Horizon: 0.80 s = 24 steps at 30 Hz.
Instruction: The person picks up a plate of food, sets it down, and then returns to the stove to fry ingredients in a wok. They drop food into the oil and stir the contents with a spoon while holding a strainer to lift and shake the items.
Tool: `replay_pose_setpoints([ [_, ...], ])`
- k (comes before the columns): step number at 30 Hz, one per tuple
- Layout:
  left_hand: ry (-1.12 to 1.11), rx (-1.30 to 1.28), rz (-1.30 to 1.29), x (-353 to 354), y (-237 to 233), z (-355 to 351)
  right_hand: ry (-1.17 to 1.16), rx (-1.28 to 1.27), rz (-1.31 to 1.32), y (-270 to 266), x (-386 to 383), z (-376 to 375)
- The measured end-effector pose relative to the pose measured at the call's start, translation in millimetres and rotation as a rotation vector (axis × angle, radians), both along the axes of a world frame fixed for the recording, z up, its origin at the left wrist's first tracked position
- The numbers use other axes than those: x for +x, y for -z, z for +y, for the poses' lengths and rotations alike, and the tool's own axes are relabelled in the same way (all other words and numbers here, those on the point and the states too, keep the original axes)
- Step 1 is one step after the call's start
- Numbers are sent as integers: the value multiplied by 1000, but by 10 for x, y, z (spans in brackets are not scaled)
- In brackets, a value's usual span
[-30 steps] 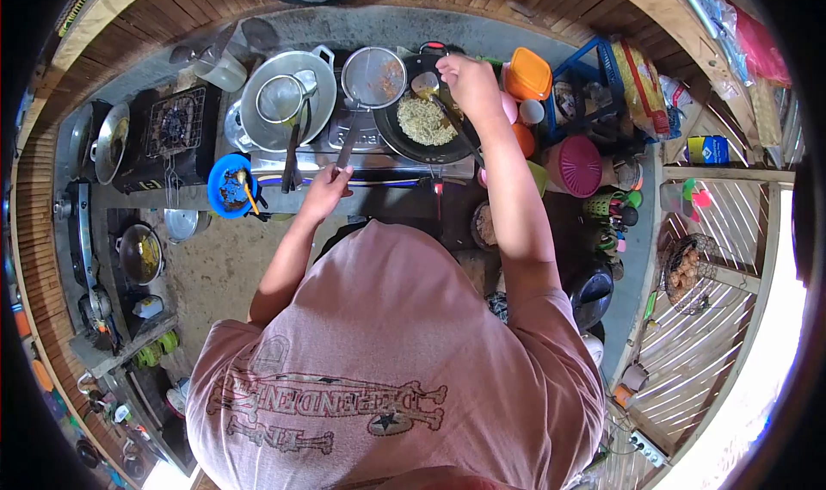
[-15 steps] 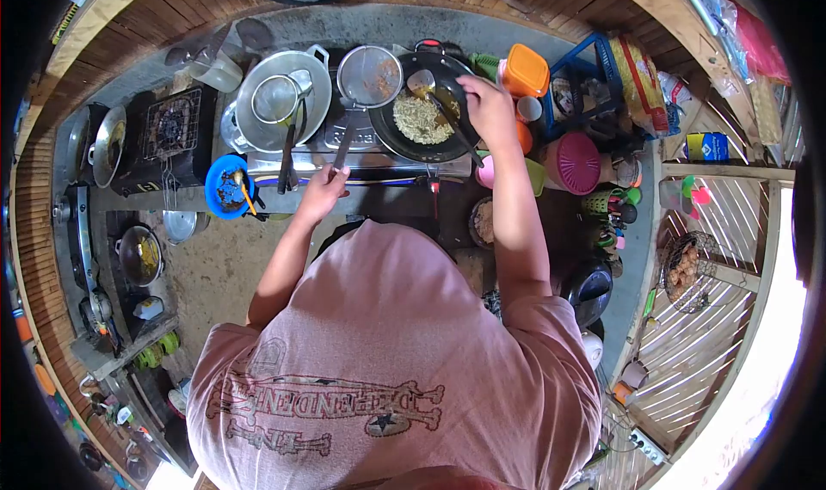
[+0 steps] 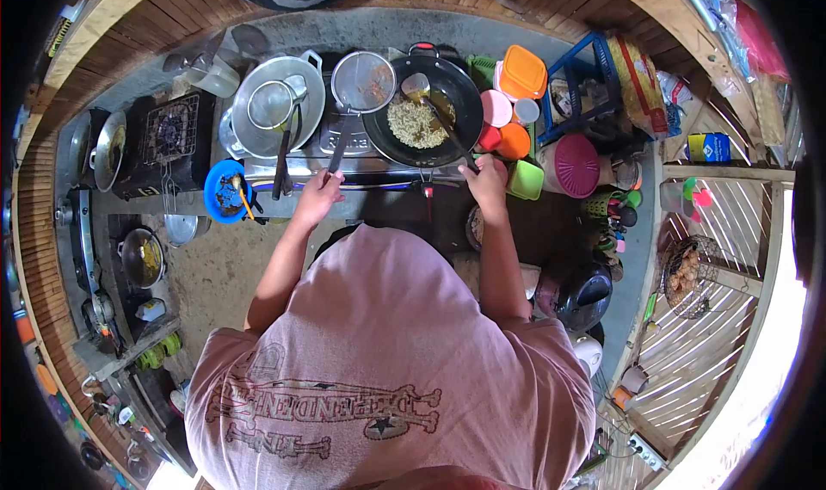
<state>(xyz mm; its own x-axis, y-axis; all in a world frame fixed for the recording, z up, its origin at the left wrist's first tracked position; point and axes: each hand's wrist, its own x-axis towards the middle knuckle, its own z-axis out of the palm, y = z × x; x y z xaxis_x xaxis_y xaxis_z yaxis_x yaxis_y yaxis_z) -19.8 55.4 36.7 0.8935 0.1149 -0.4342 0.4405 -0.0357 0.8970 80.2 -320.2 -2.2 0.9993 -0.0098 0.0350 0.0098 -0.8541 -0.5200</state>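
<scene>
My left hand [image 3: 320, 196] is closed around the handle of a round mesh strainer [image 3: 364, 83] with brown bits in its mesh. The strainer is over the stove, between a large metal pot and the black wok [image 3: 465, 103]. My right hand [image 3: 487, 183] grips the handle end of a spatula [image 3: 448, 129], whose blade rests inside the wok. Pale chopped pieces [image 3: 418, 123] lie in the wok with some brownish oil beside them.
The metal pot [image 3: 317, 124] holds a smaller strainer [image 3: 270, 105] and a ladle. A blue bowl [image 3: 215, 183] with a spoon stands left of the stove [image 3: 344, 165]. Lidded containers [image 3: 521, 73] and a blue rack [image 3: 551, 107] crowd the right side.
My right hand has come down and back from the wok's right side to the spatula handle, closing on it. My left hand keeps the strainer, with little movement.
</scene>
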Motion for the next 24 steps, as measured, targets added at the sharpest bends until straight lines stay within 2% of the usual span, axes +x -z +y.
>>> replay_pose_setpoints([
  [2,-10,4,-2,12,-2,-6,-6,80,21,135,60,-23],
  [6,-16,16,-11,17,-81,-17,82,164,20,-118,281,100],
  [8,-30,14,-17,-4,-117,-35,92,614,-191,-85,460,156],
  [9,-41,10,-19,-22,-126,-47,83,569,-249,-304,499,232],
  [10,-40,12,-19,-40,-132,-59,83,571,-249,-262,571,278],
  [12,-22,32,-10,-60,-147,-71,110,756,-88,-266,706,407],
  [14,-24,35,-19,-86,-153,-85,89,766,-43,-363,700,482],
  [16,-26,36,-26,-104,-148,-88,-12,601,-110,-500,674,514],
  [21,-20,25,-29,-138,-64,-45,-296,381,-325,-930,478,342],
  [24,-30,28,-15,-140,-43,-24,-243,312,-228,-1181,347,188],
])
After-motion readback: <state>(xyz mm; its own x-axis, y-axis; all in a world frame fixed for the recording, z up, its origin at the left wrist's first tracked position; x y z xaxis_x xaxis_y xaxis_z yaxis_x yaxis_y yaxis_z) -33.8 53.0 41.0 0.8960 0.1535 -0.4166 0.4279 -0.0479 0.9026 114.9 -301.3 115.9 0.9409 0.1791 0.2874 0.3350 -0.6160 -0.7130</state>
